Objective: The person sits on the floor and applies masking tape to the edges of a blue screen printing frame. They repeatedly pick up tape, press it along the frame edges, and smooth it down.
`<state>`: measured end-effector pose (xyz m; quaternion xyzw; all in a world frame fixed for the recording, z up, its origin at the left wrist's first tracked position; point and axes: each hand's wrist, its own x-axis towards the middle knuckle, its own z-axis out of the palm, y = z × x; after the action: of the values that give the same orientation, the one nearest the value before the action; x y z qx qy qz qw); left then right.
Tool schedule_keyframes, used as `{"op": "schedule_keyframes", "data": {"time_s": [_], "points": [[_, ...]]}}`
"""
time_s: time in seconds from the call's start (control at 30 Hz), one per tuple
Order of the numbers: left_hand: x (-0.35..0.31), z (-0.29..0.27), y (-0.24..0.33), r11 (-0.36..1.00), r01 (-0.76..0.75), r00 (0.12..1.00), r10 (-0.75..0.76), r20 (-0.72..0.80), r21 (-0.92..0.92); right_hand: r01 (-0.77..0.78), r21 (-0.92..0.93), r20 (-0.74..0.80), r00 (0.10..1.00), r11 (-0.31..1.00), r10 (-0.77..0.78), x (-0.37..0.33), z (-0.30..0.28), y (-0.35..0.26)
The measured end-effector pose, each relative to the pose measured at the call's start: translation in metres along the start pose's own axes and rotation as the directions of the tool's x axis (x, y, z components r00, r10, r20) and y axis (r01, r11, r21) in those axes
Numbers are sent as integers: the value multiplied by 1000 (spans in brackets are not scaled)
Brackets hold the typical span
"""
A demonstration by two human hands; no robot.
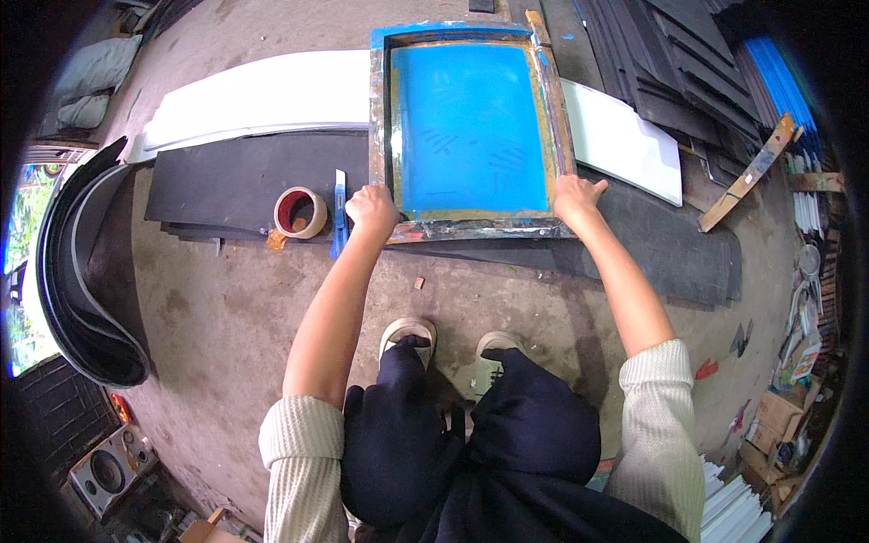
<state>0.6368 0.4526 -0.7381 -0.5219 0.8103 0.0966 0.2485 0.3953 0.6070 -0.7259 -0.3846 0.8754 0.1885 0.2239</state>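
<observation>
A screen printing frame (480,228) with a blue mesh lies in front of me, its wooden sides smeared with paint. My left hand (373,210) grips the frame's near left corner, the fingers wrapped over the edge. On the near right corner, my right hand (577,194) is closed round the wood with the thumb sticking out to the right. Beneath the frame are black sheets (253,176) and white sheets (272,95). A blue utility knife (339,215) lies just left of my left hand, beside a roll of tape (300,213).
Rolled black sheets (81,271) stand at the left. Stacked dark sheets (670,63) fill the far right, near a wooden stick (751,172). A speaker (107,471) sits at lower left. My shoes (409,333) are on the concrete floor (226,326), close to the black sheets.
</observation>
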Motion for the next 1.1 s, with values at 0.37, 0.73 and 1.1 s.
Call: {"op": "schedule_keyframes", "data": {"time_s": [0.37,0.73,1.1], "points": [[6,6,15,972,-26,1000,23,13,235,-2,-86,3,1000,996,2,6,5,-4],[17,10,-33,976,4,987,-40,159,218,-20,-292,60,997,956,39,18,5,-10],[-30,17,-25,456,-788,598,726,-338,-415,838,356,-458,543,414,-704,-24,54,-69]]}}
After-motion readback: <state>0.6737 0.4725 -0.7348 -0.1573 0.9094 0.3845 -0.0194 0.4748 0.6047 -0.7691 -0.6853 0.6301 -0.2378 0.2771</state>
